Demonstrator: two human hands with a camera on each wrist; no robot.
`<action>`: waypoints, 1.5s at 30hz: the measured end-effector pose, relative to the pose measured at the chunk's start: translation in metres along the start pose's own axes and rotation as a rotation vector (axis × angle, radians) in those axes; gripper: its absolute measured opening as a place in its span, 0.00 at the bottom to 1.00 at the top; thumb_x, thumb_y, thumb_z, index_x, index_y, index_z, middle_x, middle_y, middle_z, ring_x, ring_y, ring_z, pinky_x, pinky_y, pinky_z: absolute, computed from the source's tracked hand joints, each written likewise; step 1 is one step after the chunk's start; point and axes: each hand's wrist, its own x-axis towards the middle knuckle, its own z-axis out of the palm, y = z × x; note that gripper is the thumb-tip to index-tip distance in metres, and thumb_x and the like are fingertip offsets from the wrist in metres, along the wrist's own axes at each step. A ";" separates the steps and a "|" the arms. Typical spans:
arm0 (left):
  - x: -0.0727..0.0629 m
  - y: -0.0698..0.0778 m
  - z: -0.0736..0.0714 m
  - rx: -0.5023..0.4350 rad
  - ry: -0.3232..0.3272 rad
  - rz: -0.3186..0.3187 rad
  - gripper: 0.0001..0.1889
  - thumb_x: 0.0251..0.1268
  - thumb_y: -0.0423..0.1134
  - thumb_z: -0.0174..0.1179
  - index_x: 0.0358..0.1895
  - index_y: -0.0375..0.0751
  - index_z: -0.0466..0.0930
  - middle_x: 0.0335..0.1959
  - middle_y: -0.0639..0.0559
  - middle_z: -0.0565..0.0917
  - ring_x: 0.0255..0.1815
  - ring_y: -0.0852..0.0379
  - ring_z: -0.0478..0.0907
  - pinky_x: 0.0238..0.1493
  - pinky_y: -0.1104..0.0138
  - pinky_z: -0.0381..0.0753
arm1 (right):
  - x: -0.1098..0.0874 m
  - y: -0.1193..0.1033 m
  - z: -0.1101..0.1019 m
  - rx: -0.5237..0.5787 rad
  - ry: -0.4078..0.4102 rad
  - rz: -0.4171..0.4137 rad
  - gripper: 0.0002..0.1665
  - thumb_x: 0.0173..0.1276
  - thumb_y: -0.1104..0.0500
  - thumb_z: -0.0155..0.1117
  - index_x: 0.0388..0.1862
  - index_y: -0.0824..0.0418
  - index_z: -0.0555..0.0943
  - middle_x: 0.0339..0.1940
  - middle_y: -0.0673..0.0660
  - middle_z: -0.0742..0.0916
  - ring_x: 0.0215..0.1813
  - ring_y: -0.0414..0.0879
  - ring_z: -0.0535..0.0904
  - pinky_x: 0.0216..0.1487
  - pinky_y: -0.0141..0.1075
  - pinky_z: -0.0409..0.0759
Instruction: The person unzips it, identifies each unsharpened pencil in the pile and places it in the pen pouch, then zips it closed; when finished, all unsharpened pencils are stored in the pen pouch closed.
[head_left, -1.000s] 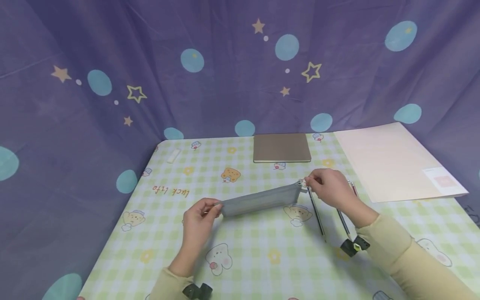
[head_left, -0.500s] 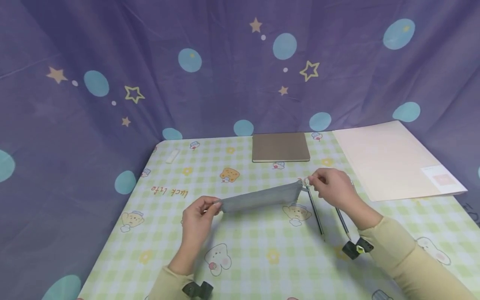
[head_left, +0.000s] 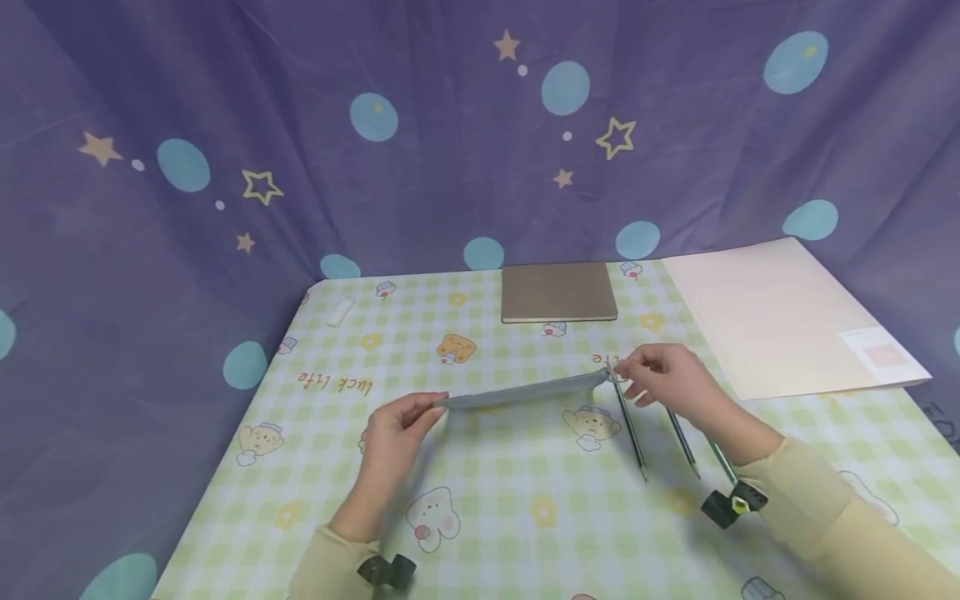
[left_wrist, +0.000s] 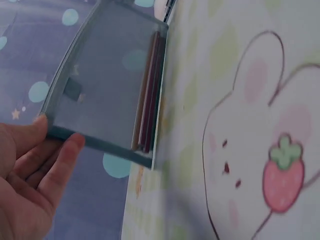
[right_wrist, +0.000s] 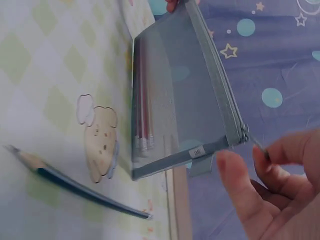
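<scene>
A translucent grey zip pencil case (head_left: pixel 525 392) is held up over the table between my two hands. My left hand (head_left: pixel 397 433) pinches its left upper corner between thumb and fingers. At the other end, my right hand (head_left: pixel 671 379) pinches the zipper pull (right_wrist: pixel 258 143), and the slider sits at that corner. Through the clear side, several pencils (left_wrist: pixel 149 95) show lying along the case's bottom edge. Loose on the cloth near my right hand are dark pencils (head_left: pixel 630 433); one sharpened pencil (right_wrist: pixel 90 192) is plain in the right wrist view.
A brown notebook (head_left: pixel 558 293) lies at the table's back edge. To the right is a large cream folder (head_left: pixel 765 325) with a white label. A white eraser-like block (head_left: pixel 341 312) sits at the back left. Purple curtains (head_left: pixel 420 192) stand behind the checked tablecloth (head_left: pixel 495 533).
The pencil case has tipped, so its side looks much thinner from above. My right hand has shifted slightly right and down. Another loose pencil now shows by my right wrist.
</scene>
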 end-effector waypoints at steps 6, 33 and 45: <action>-0.001 -0.008 -0.002 0.039 -0.073 0.036 0.08 0.60 0.30 0.66 0.43 0.40 0.87 0.41 0.48 0.88 0.42 0.57 0.85 0.40 0.73 0.80 | -0.008 0.011 0.001 0.092 -0.128 0.085 0.15 0.75 0.61 0.51 0.33 0.69 0.79 0.48 0.69 0.84 0.35 0.53 0.85 0.35 0.40 0.83; -0.010 -0.022 0.003 0.380 -0.104 0.222 0.06 0.53 0.33 0.71 0.34 0.47 0.89 0.32 0.58 0.88 0.36 0.60 0.85 0.38 0.66 0.82 | -0.036 0.036 0.022 -0.091 -0.393 -0.118 0.09 0.71 0.57 0.62 0.35 0.61 0.85 0.23 0.52 0.85 0.22 0.44 0.81 0.24 0.36 0.79; -0.010 -0.025 0.008 0.406 -0.150 0.149 0.07 0.50 0.30 0.72 0.31 0.45 0.89 0.31 0.56 0.88 0.36 0.59 0.85 0.38 0.65 0.81 | -0.029 0.027 0.044 -0.266 -0.114 0.003 0.17 0.62 0.56 0.71 0.42 0.60 0.74 0.25 0.48 0.85 0.17 0.42 0.77 0.26 0.36 0.73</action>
